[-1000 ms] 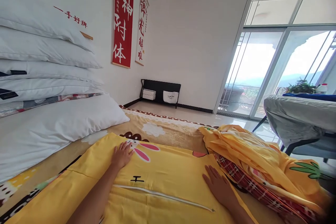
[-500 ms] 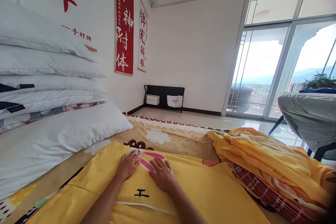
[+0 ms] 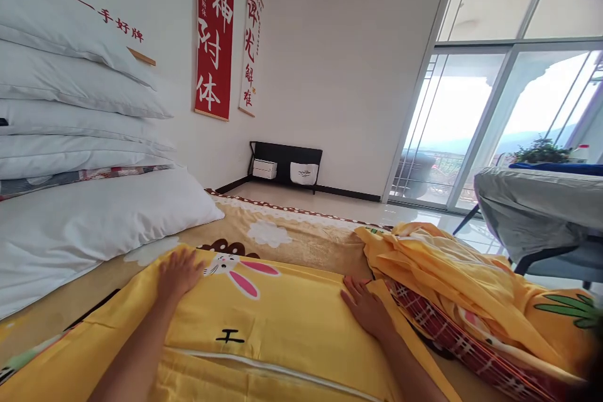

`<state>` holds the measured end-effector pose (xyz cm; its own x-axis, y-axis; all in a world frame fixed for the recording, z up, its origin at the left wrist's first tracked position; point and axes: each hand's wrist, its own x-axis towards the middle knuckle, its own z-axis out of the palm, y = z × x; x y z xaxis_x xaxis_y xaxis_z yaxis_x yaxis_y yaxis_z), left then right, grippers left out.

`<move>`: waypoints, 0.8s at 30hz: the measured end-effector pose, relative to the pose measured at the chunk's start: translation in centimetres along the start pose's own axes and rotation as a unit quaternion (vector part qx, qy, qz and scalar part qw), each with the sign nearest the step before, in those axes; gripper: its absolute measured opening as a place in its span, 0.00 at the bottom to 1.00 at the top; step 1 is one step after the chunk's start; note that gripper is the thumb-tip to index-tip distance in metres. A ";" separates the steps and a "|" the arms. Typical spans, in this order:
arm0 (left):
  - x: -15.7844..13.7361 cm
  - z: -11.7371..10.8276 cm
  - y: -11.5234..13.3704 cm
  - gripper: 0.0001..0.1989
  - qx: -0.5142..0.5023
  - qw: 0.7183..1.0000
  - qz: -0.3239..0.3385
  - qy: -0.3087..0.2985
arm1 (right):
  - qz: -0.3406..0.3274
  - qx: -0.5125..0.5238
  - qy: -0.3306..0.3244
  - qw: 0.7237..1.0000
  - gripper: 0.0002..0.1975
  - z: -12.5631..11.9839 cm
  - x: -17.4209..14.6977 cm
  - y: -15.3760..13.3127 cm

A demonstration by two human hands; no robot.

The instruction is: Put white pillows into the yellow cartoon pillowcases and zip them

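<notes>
A yellow fabric piece [image 3: 292, 308] with a printed rabbit [image 3: 230, 265] and a dark mark lies spread in front of me. A pale strip, like a zipper or piping [image 3: 264, 364], crosses its near part. My left hand [image 3: 180, 273] rests flat near the fabric's far left corner, fingers stretched out and slightly blurred. On the right, my right hand [image 3: 366, 306] lies flat with fingers apart near the far right corner. Neither hand grips anything.
A heap of yellow-orange cloth [image 3: 438, 264] lies at right over red plaid fabric [image 3: 452, 323]. White pillows [image 3: 103, 217] are stacked at left on a tan patterned blanket [image 3: 311, 242]. A covered table [image 3: 532, 201] stands beyond, by glass doors [image 3: 447, 132].
My hands have slid apart across the fabric, left hand to the left and right hand to the right, uncovering the rabbit print. The camera view has shifted slightly.
</notes>
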<state>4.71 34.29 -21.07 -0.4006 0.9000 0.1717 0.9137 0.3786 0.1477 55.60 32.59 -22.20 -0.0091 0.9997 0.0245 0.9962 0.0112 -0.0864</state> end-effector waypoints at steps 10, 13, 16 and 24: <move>-5.2 -2.7 0.0 0.33 -0.039 0.977 0.128 -0.167 | 0.038 0.017 -0.054 0.998 0.33 -2.4 -3.0 3.8; -10.7 -4.7 2.2 0.35 -0.044 0.936 0.240 -0.255 | 0.034 0.016 -0.054 0.998 0.31 -3.9 -5.6 3.1; -15.6 -5.9 5.2 0.40 -0.039 0.903 0.324 -0.280 | 0.012 0.002 -0.039 0.999 0.27 -5.0 -9.3 -0.5; -17.9 -6.4 9.4 0.38 0.014 0.918 0.328 -0.222 | -0.269 0.071 -0.007 0.960 0.19 -0.7 -16.1 -20.7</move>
<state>20.01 20.32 -16.50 0.2980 0.9332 -0.2007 0.9524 -0.2765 0.1283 35.23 16.24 -20.07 -0.5216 0.8484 0.0898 0.8249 0.5284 -0.2007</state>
